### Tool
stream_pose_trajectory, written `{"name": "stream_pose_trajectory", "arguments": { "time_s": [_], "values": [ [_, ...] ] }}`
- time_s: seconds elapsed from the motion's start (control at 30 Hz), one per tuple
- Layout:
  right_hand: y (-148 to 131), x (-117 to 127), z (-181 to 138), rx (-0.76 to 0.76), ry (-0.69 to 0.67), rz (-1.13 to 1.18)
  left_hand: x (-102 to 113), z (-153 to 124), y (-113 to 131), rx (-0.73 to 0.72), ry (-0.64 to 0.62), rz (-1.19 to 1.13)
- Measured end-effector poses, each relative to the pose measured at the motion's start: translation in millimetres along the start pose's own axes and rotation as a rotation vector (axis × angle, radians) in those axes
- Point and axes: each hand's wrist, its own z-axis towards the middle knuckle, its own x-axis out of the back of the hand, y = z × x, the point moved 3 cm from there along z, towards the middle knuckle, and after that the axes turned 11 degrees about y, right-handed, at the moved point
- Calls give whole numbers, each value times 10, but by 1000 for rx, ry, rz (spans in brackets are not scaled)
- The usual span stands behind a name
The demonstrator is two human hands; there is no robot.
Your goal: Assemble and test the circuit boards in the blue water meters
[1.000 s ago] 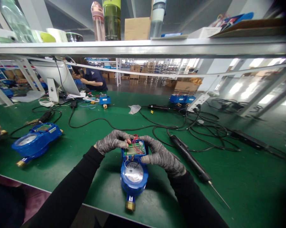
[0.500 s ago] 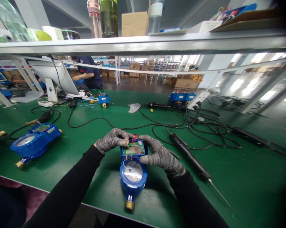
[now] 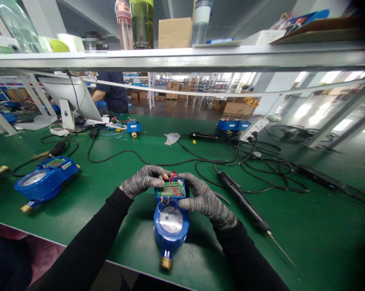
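Observation:
A blue water meter (image 3: 171,230) with a round dial and a brass end stands in front of me. Its upper box is uncovered, showing a green circuit board (image 3: 170,190) with a display and red wires (image 3: 173,184). My left hand (image 3: 143,180), in a grey knit glove, is closed at the box's upper left corner, thumb and fingertips by the board's edge. Around the right side of the box curls my right hand (image 3: 202,198), gloved alike, with the thumb near the lower right corner. The fingers behind the box are partly hidden.
A black electric screwdriver (image 3: 244,202) lies to the right, among tangled cables (image 3: 270,178). Another blue meter (image 3: 46,178) sits at the left. Farther back are a power strip (image 3: 255,129), a monitor (image 3: 76,99) and a small blue unit (image 3: 133,126). A shelf (image 3: 176,60) crosses overhead.
Both my hands stay at the meter's box; the left fingertips shift slightly at its upper corner. A neighbour's hand at the far left has left view, and the person behind has straightened up.

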Motion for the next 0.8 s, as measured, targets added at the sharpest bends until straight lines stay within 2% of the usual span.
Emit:
{"name": "stream_pose_trajectory", "arguments": {
  "time_s": [0.17,0.43,0.57,0.63,0.8],
  "values": [
    [27,47,-46,-24,83,-40,-98,-211,78,-40,-34,-125],
    [57,54,-48,-38,63,14,-112,-318,163,-119,140,111],
    [74,75,-57,-49,93,9,-188,-335,143,-84,40,91],
    [82,77,-57,-49,98,26,-239,-366,150,-74,44,189],
    [103,62,-60,-64,84,66,-347,-405,211,-135,205,490]
  ]
}}
